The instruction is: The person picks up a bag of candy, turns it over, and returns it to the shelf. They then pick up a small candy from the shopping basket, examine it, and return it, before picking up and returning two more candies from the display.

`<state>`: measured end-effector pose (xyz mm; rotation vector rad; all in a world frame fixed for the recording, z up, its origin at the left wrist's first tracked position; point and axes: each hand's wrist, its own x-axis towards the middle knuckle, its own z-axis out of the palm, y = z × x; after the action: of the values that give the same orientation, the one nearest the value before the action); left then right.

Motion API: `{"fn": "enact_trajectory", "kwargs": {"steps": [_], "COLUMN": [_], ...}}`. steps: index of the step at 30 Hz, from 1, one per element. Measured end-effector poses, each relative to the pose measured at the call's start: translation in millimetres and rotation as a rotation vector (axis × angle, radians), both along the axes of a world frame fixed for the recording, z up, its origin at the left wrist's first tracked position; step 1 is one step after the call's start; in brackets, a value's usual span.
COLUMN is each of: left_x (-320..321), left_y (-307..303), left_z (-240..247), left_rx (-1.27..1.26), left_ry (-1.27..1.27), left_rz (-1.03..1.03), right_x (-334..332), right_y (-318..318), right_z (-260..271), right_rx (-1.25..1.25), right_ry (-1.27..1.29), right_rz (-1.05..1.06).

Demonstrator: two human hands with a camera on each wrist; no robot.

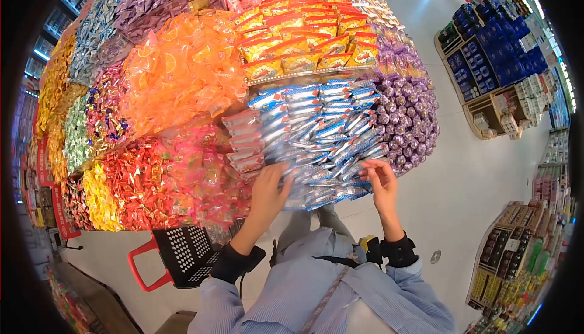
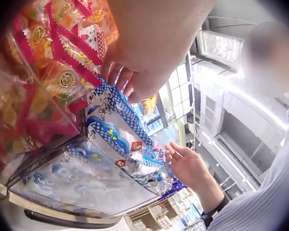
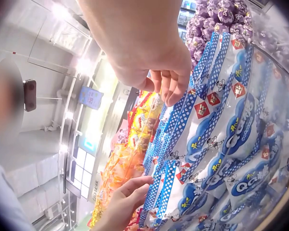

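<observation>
Blue-and-white candy packets (image 1: 328, 133) stand in tight rows at the front of the display. At their front left, my left hand (image 1: 269, 189) reaches in with its thumb held apart from the fingers. The left wrist view has the fingers of that hand (image 2: 130, 72) right at the dotted top edges of the packets (image 2: 111, 125). My right hand (image 1: 380, 182) is over the front right of the same rows. Its loosely bent fingers (image 3: 169, 89) overlap the packets' upper edges in the right wrist view, with nothing held between them.
Purple-wrapped round candies (image 1: 404, 121) border the packets on the right, pink-wrapped sweets (image 1: 207, 176) on the left. Yellow bags (image 1: 304, 36) rise behind. A clear divider (image 2: 53, 96) walls the compartment. A black basket with a red handle (image 1: 143, 267) is at lower left.
</observation>
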<state>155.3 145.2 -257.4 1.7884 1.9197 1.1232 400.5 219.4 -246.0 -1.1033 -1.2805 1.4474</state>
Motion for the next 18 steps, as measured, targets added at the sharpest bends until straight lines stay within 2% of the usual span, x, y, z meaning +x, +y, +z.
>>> {"fn": "enact_trajectory", "kwargs": {"steps": [8, 15, 18], "left_x": [1, 13, 23], "left_y": [-8, -31, -52], "left_z": [-3, 9, 23], "left_rx": [0.086, 0.094, 0.004], "left_ry": [0.006, 0.087, -0.05], "left_rz": [-0.054, 0.087, 0.133], "right_x": [4, 19, 32], "right_y": [-20, -51, -69], "right_z": [-1, 11, 11], "right_rx": [-0.011, 0.032, 0.015], "right_ry": [0.034, 0.096, 0.145], "right_rz": [0.004, 0.042, 0.059]}}
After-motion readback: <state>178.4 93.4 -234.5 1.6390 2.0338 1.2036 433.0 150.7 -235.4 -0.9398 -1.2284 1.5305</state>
